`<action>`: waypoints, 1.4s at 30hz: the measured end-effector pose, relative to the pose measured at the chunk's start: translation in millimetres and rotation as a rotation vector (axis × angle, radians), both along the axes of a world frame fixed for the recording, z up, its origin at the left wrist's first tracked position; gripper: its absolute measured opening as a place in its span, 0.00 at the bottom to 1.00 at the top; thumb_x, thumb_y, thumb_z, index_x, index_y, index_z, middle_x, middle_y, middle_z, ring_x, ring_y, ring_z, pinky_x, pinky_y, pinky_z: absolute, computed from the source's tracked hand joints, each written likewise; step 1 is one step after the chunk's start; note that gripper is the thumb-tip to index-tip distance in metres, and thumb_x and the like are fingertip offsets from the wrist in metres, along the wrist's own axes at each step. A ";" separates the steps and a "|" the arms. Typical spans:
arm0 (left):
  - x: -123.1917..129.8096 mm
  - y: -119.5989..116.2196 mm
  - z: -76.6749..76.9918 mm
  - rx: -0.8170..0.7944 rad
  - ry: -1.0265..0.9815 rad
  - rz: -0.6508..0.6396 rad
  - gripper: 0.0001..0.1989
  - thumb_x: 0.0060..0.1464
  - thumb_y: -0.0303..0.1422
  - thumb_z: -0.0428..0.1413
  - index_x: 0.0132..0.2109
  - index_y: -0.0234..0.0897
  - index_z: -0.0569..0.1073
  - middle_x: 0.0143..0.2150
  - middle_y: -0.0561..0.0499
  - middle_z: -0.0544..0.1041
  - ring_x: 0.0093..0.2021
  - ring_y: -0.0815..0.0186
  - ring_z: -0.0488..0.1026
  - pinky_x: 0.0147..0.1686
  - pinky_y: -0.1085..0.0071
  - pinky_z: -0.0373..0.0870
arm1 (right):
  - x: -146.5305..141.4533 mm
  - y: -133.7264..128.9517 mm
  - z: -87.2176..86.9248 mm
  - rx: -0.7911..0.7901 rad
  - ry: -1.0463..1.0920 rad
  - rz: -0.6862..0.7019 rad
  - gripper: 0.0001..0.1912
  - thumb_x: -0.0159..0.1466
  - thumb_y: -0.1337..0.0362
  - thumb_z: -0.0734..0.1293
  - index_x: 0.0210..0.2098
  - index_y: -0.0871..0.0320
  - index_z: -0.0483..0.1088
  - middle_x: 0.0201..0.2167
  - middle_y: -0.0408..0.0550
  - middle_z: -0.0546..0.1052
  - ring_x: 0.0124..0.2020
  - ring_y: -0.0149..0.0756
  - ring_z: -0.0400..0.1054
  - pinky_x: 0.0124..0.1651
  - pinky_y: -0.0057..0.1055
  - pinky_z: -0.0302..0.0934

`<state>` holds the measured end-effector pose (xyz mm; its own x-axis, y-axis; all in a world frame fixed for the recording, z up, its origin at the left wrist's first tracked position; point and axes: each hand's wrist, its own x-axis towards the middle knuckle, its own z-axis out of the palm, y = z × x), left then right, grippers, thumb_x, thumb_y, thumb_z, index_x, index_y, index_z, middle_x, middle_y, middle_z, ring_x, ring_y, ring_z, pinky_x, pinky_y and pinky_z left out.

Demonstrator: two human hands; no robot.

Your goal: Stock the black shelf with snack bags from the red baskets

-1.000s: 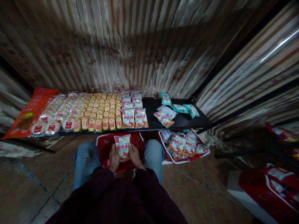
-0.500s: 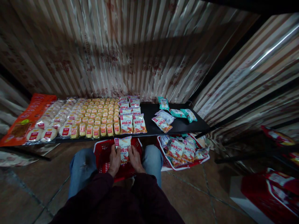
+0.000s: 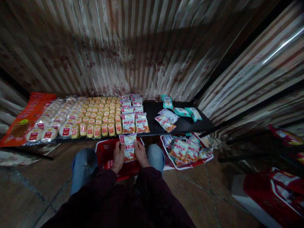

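Note:
Both hands grip a white snack packet with a striped top edge, one at each side. My left hand has its fingers closed on the left edge, and my right hand pinches the right edge. The packet is upright above a red basket between my knees, just below the front edge of the black shelf. Similar white packets lie in two columns on the shelf. Left of them are rows of small yellow wrapped cakes and round white wrapped cakes.
A second red basket full of packets is right of my knee. Green packets and loose white packets lie on the shelf's right. An orange bag lies far left. Another red container is at lower right.
The held packet and both hands have moved slightly up and to the right, closer to the shelf's front edge. The view has shifted a little.

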<state>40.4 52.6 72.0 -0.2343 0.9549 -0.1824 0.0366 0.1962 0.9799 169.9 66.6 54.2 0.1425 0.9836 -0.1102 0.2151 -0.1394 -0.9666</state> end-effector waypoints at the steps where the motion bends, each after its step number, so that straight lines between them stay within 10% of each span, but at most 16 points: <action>1: 0.9 0.6 2.6 0.009 0.001 0.001 0.19 0.55 0.49 0.48 0.41 0.38 0.67 0.31 0.52 0.74 0.29 0.66 0.70 0.30 0.71 0.66 | 0.5 0.4 2.2 0.002 -0.025 -0.002 0.28 0.63 0.41 0.54 0.29 0.58 0.70 0.26 0.44 0.74 0.31 0.36 0.66 0.36 0.30 0.61; 22: 44.3 35.8 39.2 0.065 -0.062 -0.084 0.18 0.55 0.47 0.49 0.44 0.38 0.68 0.39 0.48 0.77 0.37 0.63 0.74 0.39 0.67 0.71 | 47.2 27.2 45.8 0.001 0.059 -0.044 0.26 0.61 0.40 0.56 0.32 0.53 0.73 0.32 0.48 0.78 0.33 0.42 0.71 0.39 0.37 0.66; 42: 108.4 124.5 88.1 0.108 0.385 -0.267 0.10 0.60 0.38 0.47 0.42 0.40 0.69 0.40 0.48 0.79 0.40 0.64 0.75 0.42 0.70 0.67 | 129.7 113.0 82.4 0.061 -0.066 -0.143 0.32 0.58 0.36 0.57 0.34 0.59 0.74 0.26 0.47 0.77 0.29 0.41 0.69 0.33 0.33 0.63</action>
